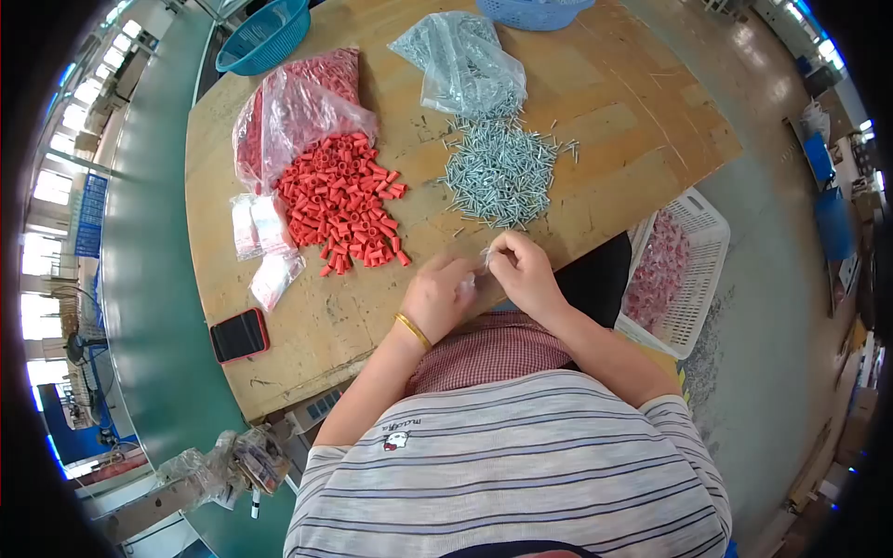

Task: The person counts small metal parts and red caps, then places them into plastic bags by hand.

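At the near edge of the table, my left hand point(437, 296) has its fingers curled round a small clear plastic bag point(478, 272). My right hand point(523, 279) pinches what looks like the top of the same bag, thumb and forefinger pressed together. What the bag contains is too blurred to make out. Just beyond my hands lies a heap of silvery screws point(500, 175). To the left spreads a pile of short red plastic tubes point(344, 200). Packs of small plastic bags point(263, 226) lie at that pile's left side, with another small pack point(276, 279) nearer me.
Behind the piles rest a large bag of red tubes point(302, 107) and a clear bag of screws point(462, 70). Baskets, one teal point(265, 39) and one blue point(535, 11), stand at the far edge. A phone point(239, 336) lies left; a white crate point(693, 298) of filled bags sits right, below.
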A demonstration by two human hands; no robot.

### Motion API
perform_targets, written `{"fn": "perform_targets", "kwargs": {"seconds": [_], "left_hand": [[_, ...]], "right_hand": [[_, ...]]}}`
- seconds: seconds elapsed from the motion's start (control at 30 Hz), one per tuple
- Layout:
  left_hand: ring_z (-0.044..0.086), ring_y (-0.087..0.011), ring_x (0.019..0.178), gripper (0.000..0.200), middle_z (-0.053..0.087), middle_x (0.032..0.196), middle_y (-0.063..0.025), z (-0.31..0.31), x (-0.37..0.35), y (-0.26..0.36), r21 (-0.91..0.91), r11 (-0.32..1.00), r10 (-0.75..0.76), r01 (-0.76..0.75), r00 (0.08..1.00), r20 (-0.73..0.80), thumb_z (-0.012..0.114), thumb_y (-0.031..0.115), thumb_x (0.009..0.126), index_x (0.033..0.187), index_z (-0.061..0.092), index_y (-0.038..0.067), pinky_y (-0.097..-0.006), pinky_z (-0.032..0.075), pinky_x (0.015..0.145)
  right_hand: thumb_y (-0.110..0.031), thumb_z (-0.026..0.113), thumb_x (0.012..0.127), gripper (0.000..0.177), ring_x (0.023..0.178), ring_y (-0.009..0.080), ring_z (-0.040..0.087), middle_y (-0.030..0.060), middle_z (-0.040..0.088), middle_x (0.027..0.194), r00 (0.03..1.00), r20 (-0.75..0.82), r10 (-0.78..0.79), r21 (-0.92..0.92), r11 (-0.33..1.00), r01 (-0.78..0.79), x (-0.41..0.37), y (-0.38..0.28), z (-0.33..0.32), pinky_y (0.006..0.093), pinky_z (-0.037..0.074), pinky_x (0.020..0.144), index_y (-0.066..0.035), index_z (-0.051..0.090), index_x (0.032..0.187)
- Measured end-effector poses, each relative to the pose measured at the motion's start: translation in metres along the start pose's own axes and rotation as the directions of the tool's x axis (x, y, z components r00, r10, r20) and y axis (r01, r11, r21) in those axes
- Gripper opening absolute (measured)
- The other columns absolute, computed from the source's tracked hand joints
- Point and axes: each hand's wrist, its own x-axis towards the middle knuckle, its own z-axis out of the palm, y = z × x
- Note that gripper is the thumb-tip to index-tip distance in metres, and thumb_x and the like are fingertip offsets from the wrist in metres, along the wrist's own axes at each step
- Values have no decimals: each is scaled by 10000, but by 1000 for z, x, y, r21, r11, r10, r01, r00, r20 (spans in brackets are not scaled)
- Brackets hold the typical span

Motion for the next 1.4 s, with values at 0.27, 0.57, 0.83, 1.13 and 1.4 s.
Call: {"fn": "perform_targets", "kwargs": {"seconds": [0.27, 0.57, 0.83, 1.13, 1.4], "left_hand": [[622, -273, 754, 115, 653, 817, -126, 11, -6, -19, -118, 990, -95, 72, 973, -208, 687, 74, 837, 940, 681, 22, -338, 490, 703], [627, -312, 789, 103, 652, 858, -138, 8, -6, -15, -215, 969, -162, 122, 970, -182, 674, 100, 858, 925, 661, 24, -360, 496, 717], [629, -332, 819, 114, 657, 880, -147, 9, -6, -16, -170, 982, -117, 87, 977, -176, 677, 101, 848, 935, 668, 28, -381, 501, 735], [619, -336, 791, 123, 642, 845, -142, 10, -8, -17, -168, 984, -85, 53, 978, -189, 676, 110, 841, 943, 670, 40, -395, 501, 714], [629, -318, 766, 133, 648, 849, -118, -6, 7, -15, -1, 999, 33, -33, 999, -12, 669, 125, 845, 968, 673, 75, -394, 506, 694]], "right_hand": [[-106, 617, 912, 134, 840, 229, 629, 123, 657, 922, 965, -124, -232, -280, 941, 191, 23, -15, -53, 334, 498, 750, -9, 647, 999], [-50, 593, 838, 112, 865, 348, 619, 145, 598, 909, 873, 329, -361, -877, 226, 424, 113, -25, -169, 425, 515, 747, -43, 636, 941], [-47, 552, 813, 61, 820, 305, 652, 127, 623, 865, 799, 522, -299, -847, -74, 526, 149, -14, -167, 399, 547, 676, -34, 607, 833], [-97, 603, 771, 78, 800, 326, 643, 94, 644, 868, 907, 326, -267, -888, 241, 391, 130, -30, -141, 422, 520, 679, -58, 606, 838], [-109, 677, 872, 121, 767, 88, 568, 14, 627, 835, 980, 198, -35, -149, 987, 65, 79, -36, -81, 255, 474, 714, -26, 665, 959]]}}
